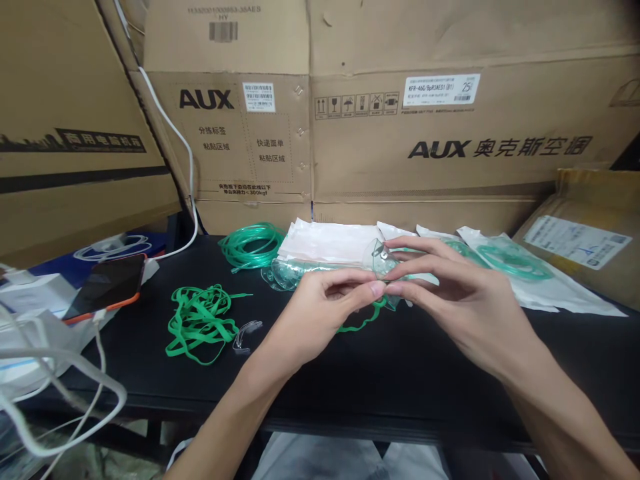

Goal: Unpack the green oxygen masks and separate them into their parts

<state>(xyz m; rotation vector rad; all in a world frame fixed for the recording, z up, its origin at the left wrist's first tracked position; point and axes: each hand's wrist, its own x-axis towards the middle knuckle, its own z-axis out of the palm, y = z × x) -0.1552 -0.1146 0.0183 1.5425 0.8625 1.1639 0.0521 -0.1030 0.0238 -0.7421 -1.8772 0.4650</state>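
Both hands meet over the middle of the black table, pinching a clear oxygen mask (374, 253). My left hand (333, 300) is closed with thumb and fingers at the mask's near edge. My right hand (455, 280) pinches the same edge from the other side, its upper fingers by a small metal piece on the mask. A green elastic strap (364, 325) hangs below the fingertips; they hide where it meets the mask. Behind my left hand lie more clear plastic masks (290, 270). To the left are a heap of green elastic straps (200, 327) and small thin strips (245, 337).
A coil of green tubing (253, 247) lies at the back beside white packets (333, 240). Further packets with green tubing (515, 260) are at the right. Cardboard boxes (350, 147) wall the back. A phone (106, 287) and white cables (65, 373) crowd the left.
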